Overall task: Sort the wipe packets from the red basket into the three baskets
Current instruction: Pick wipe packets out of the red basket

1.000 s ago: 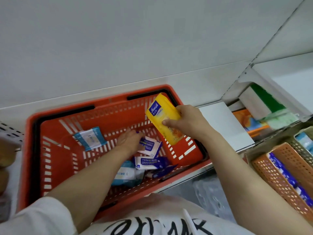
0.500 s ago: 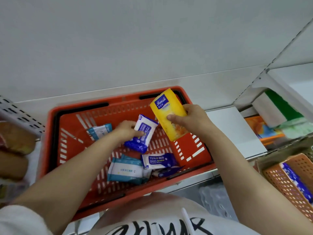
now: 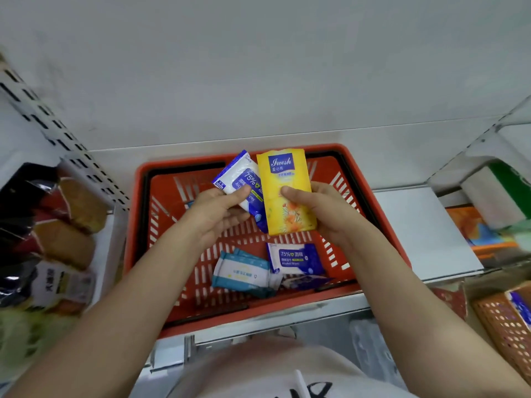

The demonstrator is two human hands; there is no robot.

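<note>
At the lower centre of the frame, a teal packet (image 3: 241, 272) and a blue packet (image 3: 296, 258) are seen lying in the red basket (image 3: 382, 234). Above them, at mid-frame, a blue-white packet (image 3: 242, 179) is pinched by the left hand (image 3: 218, 214), and a yellow packet (image 3: 287, 193), overlapping it, is gripped by the right hand (image 3: 324, 208). An orange basket (image 3: 500, 326) is seen at the lower right.

One yellow packet (image 3: 287, 193) is gripped in the right hand (image 3: 324, 214). Blue-and-white alcohol wipe packets number two in plain sight: one (image 3: 242, 182) pinched in the left hand (image 3: 218, 214), just left of the yellow one, and one (image 3: 294, 258) lying below both grips in the one red basket (image 3: 382, 225). Teal packets (image 3: 244, 272) below the left grip: two, overlapping (a third dark scrap beside them is unclear). One orange perforated basket (image 3: 500, 320) sits far right of the right grip.
</note>
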